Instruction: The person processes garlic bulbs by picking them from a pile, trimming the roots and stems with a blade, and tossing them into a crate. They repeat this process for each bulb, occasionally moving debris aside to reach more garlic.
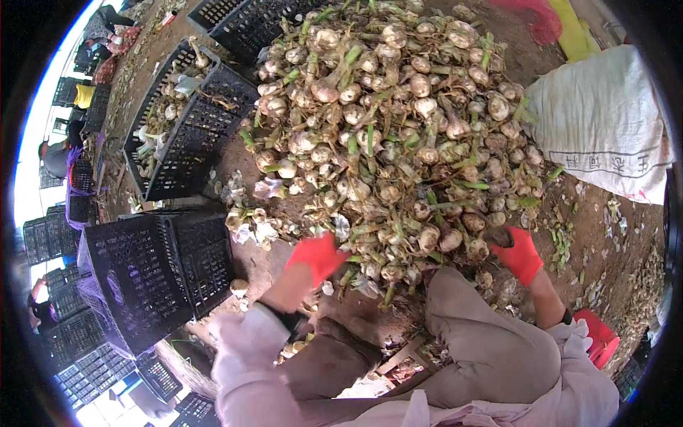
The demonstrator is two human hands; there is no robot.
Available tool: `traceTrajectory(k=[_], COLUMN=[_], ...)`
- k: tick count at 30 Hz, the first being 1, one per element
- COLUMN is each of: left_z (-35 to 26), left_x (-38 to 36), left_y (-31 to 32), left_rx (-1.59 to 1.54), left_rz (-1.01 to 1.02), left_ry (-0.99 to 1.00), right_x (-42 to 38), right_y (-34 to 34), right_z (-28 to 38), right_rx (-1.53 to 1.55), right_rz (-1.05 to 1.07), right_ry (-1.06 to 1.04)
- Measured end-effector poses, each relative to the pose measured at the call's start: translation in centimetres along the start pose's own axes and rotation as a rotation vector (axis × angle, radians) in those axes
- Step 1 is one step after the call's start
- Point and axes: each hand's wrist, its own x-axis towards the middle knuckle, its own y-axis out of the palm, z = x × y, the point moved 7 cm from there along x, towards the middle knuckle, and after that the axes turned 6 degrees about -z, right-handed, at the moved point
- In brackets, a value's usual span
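A large heap of garlic bulbs (398,142) with soil and cut green stems lies in front of me. My left hand (316,257), in a red glove, is at the heap's near left edge beside short green stems. Motion blurs its fingers, so its grip cannot be made out. At the near right edge is my right hand (521,257), also in a red glove, with dark, dirty fingers curled inward. It is close to a garlic bulb (477,249); whatever the fingers hold is hidden.
A black crate (196,128) of garlic stands left of the heap, with upturned black crates (135,277) nearer me. A white woven sack (597,117) lies at the right. Garlic skins litter the soil. Other people (57,156) are at the far left among stacked crates.
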Motion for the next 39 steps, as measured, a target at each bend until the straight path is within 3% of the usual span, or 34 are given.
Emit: traceTrajectory(k=[1,2,3,4,5,8,11,12,14,16,17,20,22,24,25,27,28,30,32,33,36,39], left_z=[-1.7,-3.9,-6.0,-7.6,-8.5,-9.6,-8.1,-6.9,-3.9,-3.0,-2.6,-4.3,-6.6,-8.8,-9.2,-10.6,-11.0,-12.6,-13.7,-13.8,-13.7,-13.7], left_x=[2.5,4.8,6.4,8.6,11.3,14.4,15.8,16.7,16.4,10.7,9.2,4.0,0.0,-2.8,-2.6,-3.4,-4.3,-6.0,-6.8,-6.4,-5.7,-5.9], left_y=[-3.3,-6.3,-8.3,-9.3,-9.5,-10.0,-9.3,-8.7,-7.7,-7.7,-6.5,-1.6,0.2,0.1,2.1,0.9,-0.2,-3.0,-3.5,-4.1,-3.8,-3.7], left_rx=[-0.17,-0.359,-0.321,-0.257,-0.159,0.055,0.053,0.05,-0.246,-0.365,-0.682,-1.351,-1.663,-1.66,-2.027,-2.036,-1.681,-1.452,-1.718,-1.662,-1.194,-1.107], left_rz=[-0.2,-0.485,-0.705,-0.674,-0.815,-0.775,-0.756,-0.761,-0.651,-0.609,-0.468,-0.14,0.016,0.067,0.299,0.317,0.097,-0.027,0.146,-0.11,-0.456,-0.483], left_ry=[-0.017,0.11,0.225,0.163,0.065,-0.203,-0.122,-0.083,-0.051,0.019,0.096,0.256,0.231,0.21,0.202,0.295,0.387,0.494,0.549,0.584,0.573,0.492], right_x=[0.1,0.1,0.0,-0.1,-0.3,-0.5,-0.4,-0.4,-0.6,-0.1,-0.3,1.0,1.1,0.2,-0.2,-1.0,-1.2,-1.4,-2.0,-2.1,-2.1,-2.1], right_y=[1.0,1.5,1.9,2.1,2.1,2.0,2.1,1.5,-0.2,-1.4,-1.9,-0.5,-0.2,0.1,0.4,1.2,1.3,1.8,1.9,1.9,1.6,1.8], right_z=[-1.3,-0.8,0.3,1.4,1.8,0.6,-2.2,-1.6,0.3,0.2,0.2,2.7,7.6,12.4,13.6,15.2,15.1,14.7,14.9,15.1,15.6,15.5], right_rx=[-0.212,-0.155,-0.097,-0.038,-0.086,-0.155,-0.191,-0.132,-0.009,-0.041,-0.054,0.171,0.068,-0.002,-0.089,-0.262,-0.301,-0.379,-0.43,-0.454,-0.484,-0.495], right_rz=[-0.029,0.019,0.066,0.111,0.161,0.06,0.01,0.035,0.089,-0.061,-0.135,0.01,0.031,0.009,0.038,0.093,0.084,0.073,0.076,0.078,0.092,0.118], right_ry=[0.004,0.012,0.024,0.038,0.127,-0.023,-0.08,0.013,0.198,0.005,-0.086,-0.031,-0.292,-0.657,-0.718,-0.838,-0.831,-0.827,-0.832,-0.835,-0.845,-0.812])
